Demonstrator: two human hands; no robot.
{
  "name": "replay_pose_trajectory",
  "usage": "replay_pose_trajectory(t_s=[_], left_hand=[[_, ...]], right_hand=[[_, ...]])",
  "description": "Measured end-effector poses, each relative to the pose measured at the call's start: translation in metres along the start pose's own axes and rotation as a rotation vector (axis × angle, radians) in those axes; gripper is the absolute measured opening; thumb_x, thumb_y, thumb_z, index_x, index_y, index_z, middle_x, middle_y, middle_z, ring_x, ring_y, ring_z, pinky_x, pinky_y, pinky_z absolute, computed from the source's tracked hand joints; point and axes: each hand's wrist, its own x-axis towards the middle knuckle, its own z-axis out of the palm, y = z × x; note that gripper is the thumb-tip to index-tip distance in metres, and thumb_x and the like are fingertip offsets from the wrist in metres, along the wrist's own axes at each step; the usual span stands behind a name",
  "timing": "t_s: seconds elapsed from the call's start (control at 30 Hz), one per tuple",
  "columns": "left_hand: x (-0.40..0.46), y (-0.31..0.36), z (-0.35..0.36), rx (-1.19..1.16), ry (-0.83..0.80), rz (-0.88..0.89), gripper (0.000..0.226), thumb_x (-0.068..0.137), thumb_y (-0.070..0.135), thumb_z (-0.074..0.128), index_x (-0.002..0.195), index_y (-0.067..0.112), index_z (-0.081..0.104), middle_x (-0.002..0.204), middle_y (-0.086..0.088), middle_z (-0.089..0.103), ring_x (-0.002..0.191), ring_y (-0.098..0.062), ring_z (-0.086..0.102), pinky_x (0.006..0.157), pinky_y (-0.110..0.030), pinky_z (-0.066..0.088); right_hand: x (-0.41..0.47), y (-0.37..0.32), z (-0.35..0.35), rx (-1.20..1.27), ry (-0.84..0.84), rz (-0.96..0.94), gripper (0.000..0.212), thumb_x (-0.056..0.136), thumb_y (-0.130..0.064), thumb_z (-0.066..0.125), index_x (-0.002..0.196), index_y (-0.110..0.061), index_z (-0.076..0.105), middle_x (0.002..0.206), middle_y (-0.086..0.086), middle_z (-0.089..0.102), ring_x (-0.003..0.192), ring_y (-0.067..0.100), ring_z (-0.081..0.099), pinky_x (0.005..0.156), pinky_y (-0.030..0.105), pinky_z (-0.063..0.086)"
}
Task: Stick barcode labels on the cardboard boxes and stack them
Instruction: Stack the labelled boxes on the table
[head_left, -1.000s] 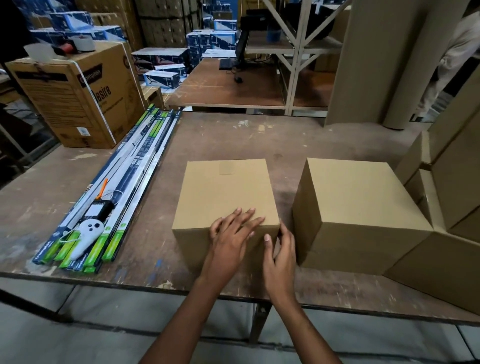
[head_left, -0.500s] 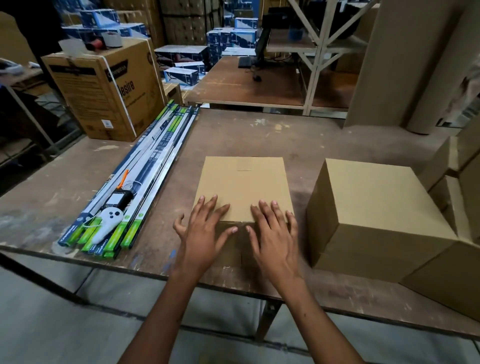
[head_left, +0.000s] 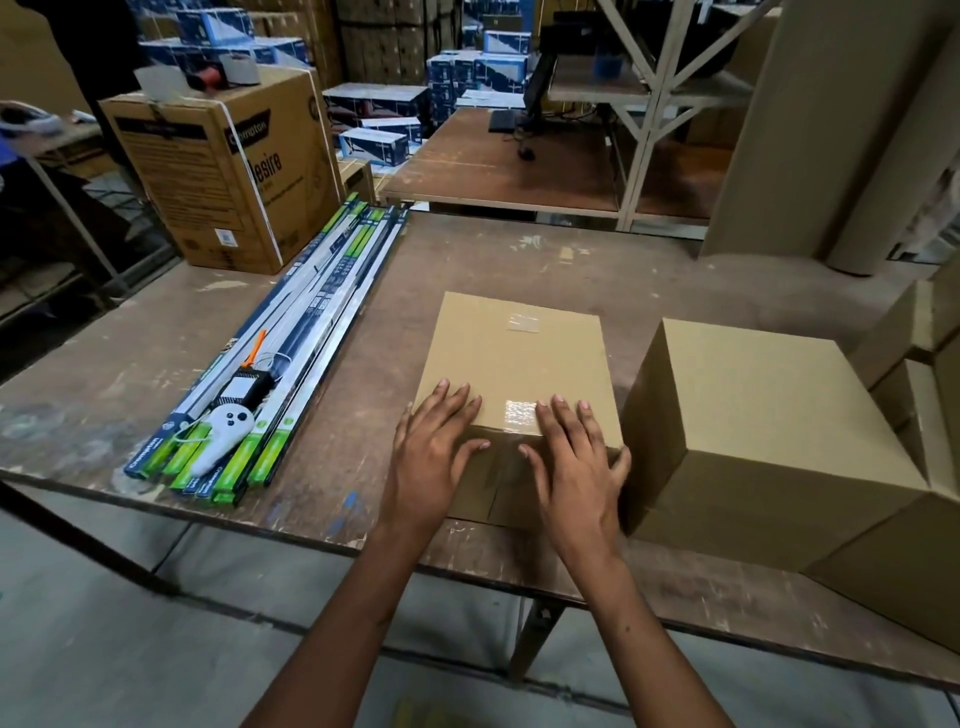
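Head view looks down on one worn brown wooden desk (head_left: 519, 260) that carries everything near. Biggest on it is one printed brown carton with white strapping (head_left: 228, 171) at the far left, with a few tape rolls on top, too small to count surely. Plain brown cardboard boxes come next: one large closed box (head_left: 769, 415) at right, and just beside it, at centre, the smaller plain cardboard box (head_left: 519, 358) being worked on, standing at the desk's near edge. More plain cartons (head_left: 924, 364) crowd the right border, cut off by the frame, so their number cannot be told. A bundle of long blue-and-green tube packs (head_left: 322, 312) lies diagonally at left; they overlap too much to count. On their near end rest one white handheld controller (head_left: 223, 431) and one small black device (head_left: 244, 389) with an orange strip.

Two hands are in view. The left hand (head_left: 436, 457) and the right hand (head_left: 576, 467) both lie flat over the centre box's near top edge, fingers straight and spread, grasping nothing, thumbs on its front face. A glossy clear tape patch (head_left: 519, 415) shows between them; no barcode can be made out.

Compared with half a second ago, the hands have moved apart, exposing that patch.
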Motion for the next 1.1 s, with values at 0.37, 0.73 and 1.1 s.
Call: replay_pose_trajectory(t_s=[0.37, 0.73, 1.1], left_hand=[[0.056, 0.054, 0.007, 0.13, 0.034, 0.411, 0.048, 0.084, 0.018, 0.092, 0.129, 0.011, 0.077, 0.152, -0.005, 0.064, 0.147, -0.026, 0.055, 0.116, -0.06, 0.046], [0.049, 0.077, 0.026, -0.123, 0.095, 0.075, 0.095, 0.083, 0.042, 0.091, 0.161, 0.011, 0.046, 0.159, -0.007, 0.053, 0.151, -0.024, 0.046, 0.12, -0.048, 0.044], [0.046, 0.084, 0.051, -0.143, 0.055, 0.473, 0.029, 0.094, 0.005, 0.077, 0.122, 0.014, 0.081, 0.122, -0.002, 0.08, 0.115, -0.018, 0.076, 0.092, -0.043, 0.063]], right_hand=[[-0.004, 0.021, -0.007, 0.076, 0.121, 0.181, 0.064, 0.107, -0.058, 0.047, 0.164, -0.029, 0.044, 0.165, 0.004, 0.049, 0.154, 0.03, 0.044, 0.12, 0.076, 0.026], [0.006, 0.036, -0.033, 0.033, -0.03, 0.178, 0.07, 0.106, -0.06, 0.042, 0.169, -0.036, 0.024, 0.152, 0.017, 0.05, 0.131, 0.035, 0.06, 0.105, 0.052, 0.056], [-0.011, 0.01, -0.026, 0.417, 0.049, 0.243, 0.05, 0.109, -0.02, 0.06, 0.158, -0.024, 0.051, 0.13, 0.003, 0.074, 0.114, 0.018, 0.073, 0.098, 0.031, 0.058]])
